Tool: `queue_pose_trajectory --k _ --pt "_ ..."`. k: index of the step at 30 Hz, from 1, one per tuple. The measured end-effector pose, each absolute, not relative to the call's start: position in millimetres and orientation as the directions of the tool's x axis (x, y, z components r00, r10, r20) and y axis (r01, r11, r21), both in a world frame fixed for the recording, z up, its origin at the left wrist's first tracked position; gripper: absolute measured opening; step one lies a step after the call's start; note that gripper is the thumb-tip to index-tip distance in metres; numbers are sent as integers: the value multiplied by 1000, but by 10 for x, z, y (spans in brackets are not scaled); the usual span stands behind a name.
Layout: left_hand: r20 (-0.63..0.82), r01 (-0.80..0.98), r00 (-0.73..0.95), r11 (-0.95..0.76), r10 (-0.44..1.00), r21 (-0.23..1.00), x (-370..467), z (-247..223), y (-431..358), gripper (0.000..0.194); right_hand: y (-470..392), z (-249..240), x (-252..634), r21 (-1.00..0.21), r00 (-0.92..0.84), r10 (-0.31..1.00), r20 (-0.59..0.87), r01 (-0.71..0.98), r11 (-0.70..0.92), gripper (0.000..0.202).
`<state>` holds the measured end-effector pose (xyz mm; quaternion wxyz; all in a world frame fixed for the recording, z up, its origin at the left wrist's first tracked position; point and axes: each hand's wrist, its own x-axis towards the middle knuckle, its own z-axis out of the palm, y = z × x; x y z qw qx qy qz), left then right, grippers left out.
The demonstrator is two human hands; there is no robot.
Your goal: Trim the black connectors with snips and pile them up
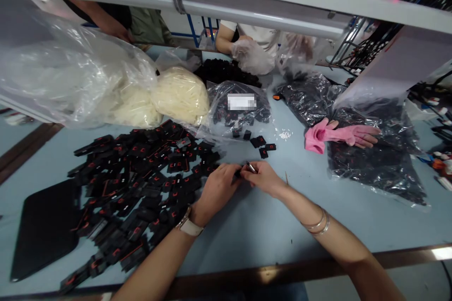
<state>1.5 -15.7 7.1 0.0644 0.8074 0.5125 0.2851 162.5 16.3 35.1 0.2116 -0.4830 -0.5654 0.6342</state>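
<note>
Nearest us, at 8 o'clock from our hands, a flat black tray (47, 228) lies on the blue table (275, 230). Ahead of it, our left hand (221, 186) has its fingers bent nearly closed around a small black part (238, 173), just above the tabletop; the fingers hide most of it. Our right hand (260, 176) pinches a slim metallic tool (251, 167), thumb and fingers closed, its end beside the part.

We judge the part light, stiff plastic, perhaps a little slippery; we do best to take it by its long side edges, leaving the worked face free. The tool looks rigid and thin, best gripped low on the shaft.

At 9 to 10 o'clock spreads a heap of similar black pieces (139, 188). At 1 o'clock sit a few loose black pieces (264, 146), then tiny white bits (284, 135), easily scattered. A soft, limp pink glove (316, 137) lies at 2 o'clock. Farther, at 12, rests a slack, crinkly labelled bag (240, 115); beyond it, a person (259, 40) handles clear plastic.
</note>
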Motion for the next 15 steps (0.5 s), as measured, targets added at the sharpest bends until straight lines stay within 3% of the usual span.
queue_pose_trajectory --k 3,7,15 --pt "352 768 265 -417 898 485 -11 24 -130 10 189 373 1665 -912 -418 843 -339 367 -185 16" --pt "330 725 225 -384 917 572 -26 48 -114 14 263 379 1741 -874 -313 941 -126 485 44 17" --pt "321 718 231 -384 918 581 -35 96 -101 18 253 368 1734 -797 -403 915 30 542 265 15"
